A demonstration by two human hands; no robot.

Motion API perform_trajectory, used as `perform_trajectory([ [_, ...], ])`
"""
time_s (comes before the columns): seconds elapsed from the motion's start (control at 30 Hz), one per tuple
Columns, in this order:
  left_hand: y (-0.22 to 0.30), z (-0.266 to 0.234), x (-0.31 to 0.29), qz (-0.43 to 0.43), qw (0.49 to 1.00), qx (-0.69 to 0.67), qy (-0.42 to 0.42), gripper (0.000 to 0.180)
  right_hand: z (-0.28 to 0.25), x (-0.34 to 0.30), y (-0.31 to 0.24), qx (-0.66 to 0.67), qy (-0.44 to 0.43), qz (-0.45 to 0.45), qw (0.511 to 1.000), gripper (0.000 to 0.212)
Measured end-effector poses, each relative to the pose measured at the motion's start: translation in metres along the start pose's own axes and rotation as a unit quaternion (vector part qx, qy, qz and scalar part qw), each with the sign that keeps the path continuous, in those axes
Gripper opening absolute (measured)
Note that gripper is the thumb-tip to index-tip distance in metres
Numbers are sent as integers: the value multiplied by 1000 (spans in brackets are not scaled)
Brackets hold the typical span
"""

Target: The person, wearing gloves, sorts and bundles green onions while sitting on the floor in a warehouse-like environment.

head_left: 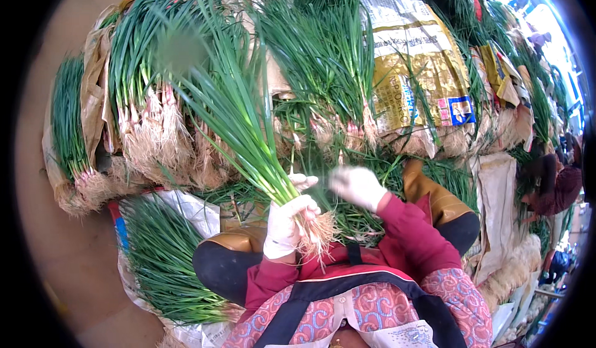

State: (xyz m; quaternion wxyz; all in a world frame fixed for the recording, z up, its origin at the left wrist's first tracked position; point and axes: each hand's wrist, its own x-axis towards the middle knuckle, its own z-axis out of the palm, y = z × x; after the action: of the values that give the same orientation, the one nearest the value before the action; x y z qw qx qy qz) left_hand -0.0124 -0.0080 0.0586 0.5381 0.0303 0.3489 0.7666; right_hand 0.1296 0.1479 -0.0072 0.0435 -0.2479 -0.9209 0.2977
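Note:
My left hand (287, 222), in a white glove, is closed round a bunch of spring onions (243, 142) just above its roots. The long green leaves slant up and to the left, and the pale, tangled roots hang below my fist. To the right of the bunch, apart from it, is my right hand (357, 185), also gloved in white. Motion smears its fingers, so whether anything is in them cannot be made out. Loose spring onions (357, 217) lie below the right hand, between my legs.
Bundled spring onions (152, 112) stand in a row ahead, roots facing me. A gold and white printed sack (422, 68) covers part of the row. More spring onions (171, 258) rest on white sacking at my left. At the far right a person (555, 183) bends over.

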Motion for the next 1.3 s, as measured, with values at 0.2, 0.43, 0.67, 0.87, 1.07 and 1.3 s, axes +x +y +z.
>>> perform_trajectory([
  [0.2, 13, -1, -8, 17, 999, -26, -14, 44, 108, 25, 81, -62, 76, 181, 979, 28],
  [0.43, 14, -8, -13, 11, 998, -50, -21, 43, 162, -78, 121, -106, -430, 103, 891, 27],
  [0.67, 16, -8, -10, -2, 999, -25, -30, 43, 13, 107, 15, -28, 240, 83, 967, 51],
  [0.87, 12, -13, -7, -16, 999, -21, -27, 48, 25, 194, 36, -49, 61, 384, 920, 100],
  [1.07, 5, -11, -1, -8, 999, -27, -19, 44, 16, 206, 67, -19, 25, 388, 921, 88],
  [1.3, 0, -7, 0, -12, 1000, -14, -21, 47, -63, 158, 100, 497, 112, 211, 834, 23],
])
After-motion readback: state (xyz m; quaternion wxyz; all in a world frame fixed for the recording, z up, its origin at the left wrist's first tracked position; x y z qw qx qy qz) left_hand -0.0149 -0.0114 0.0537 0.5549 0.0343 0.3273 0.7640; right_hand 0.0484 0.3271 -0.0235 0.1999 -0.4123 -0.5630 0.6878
